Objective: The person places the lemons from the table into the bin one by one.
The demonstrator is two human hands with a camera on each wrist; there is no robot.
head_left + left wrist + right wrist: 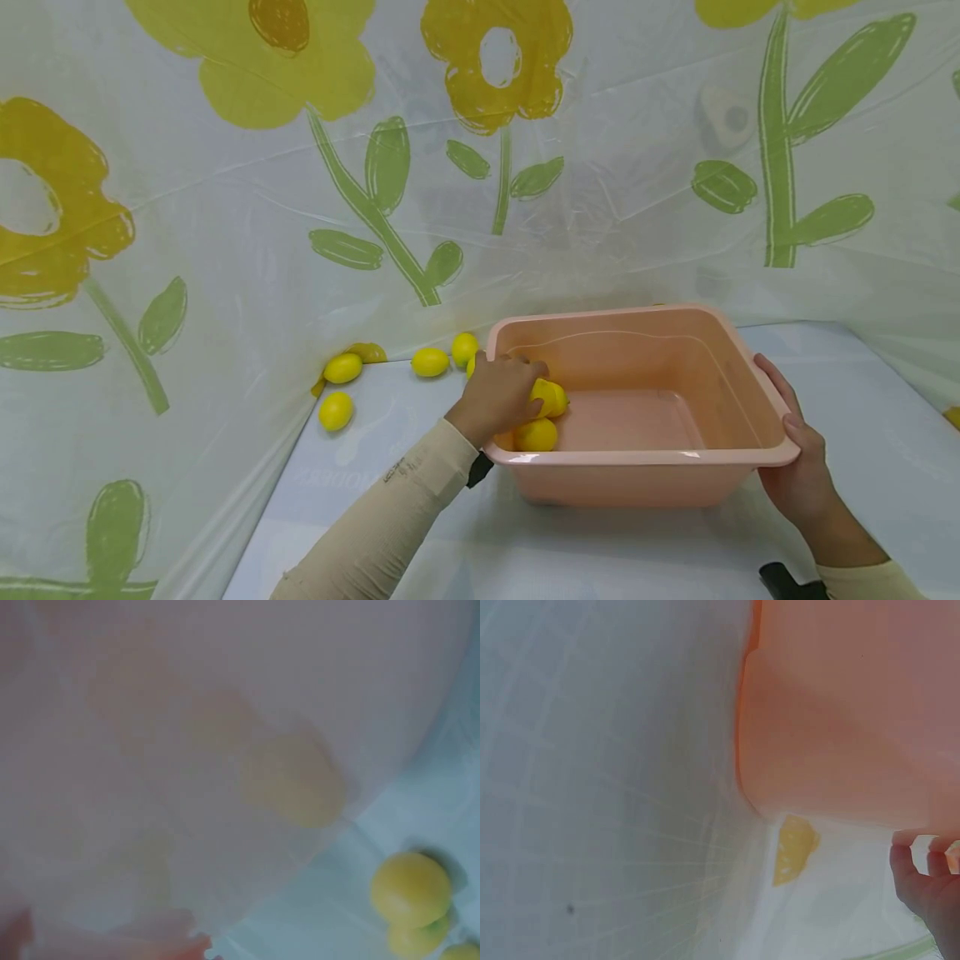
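Observation:
A pink plastic basin (637, 458) stands on the table, tilted slightly toward me. My left hand (498, 396) reaches over its left rim, fingers and thumb curled about a lemon (542, 398) inside. Below that hand another lemon (536, 436) lies in the basin's left end, and a further one shows just right of the fingers. My right hand (802, 467) grips the right rim, fingers on top and palm at the outer side. The right wrist view shows the basin's outer wall (840, 735) and curled fingers (904, 859) at its edge. Haze covers most of the left wrist view.
Loose lemons lie left of the basin: two near the left table edge (336, 412), others toward the back (430, 362), one partly behind the left hand. A flower-printed plastic curtain (585, 183) hangs behind and to the left of the white table (360, 508).

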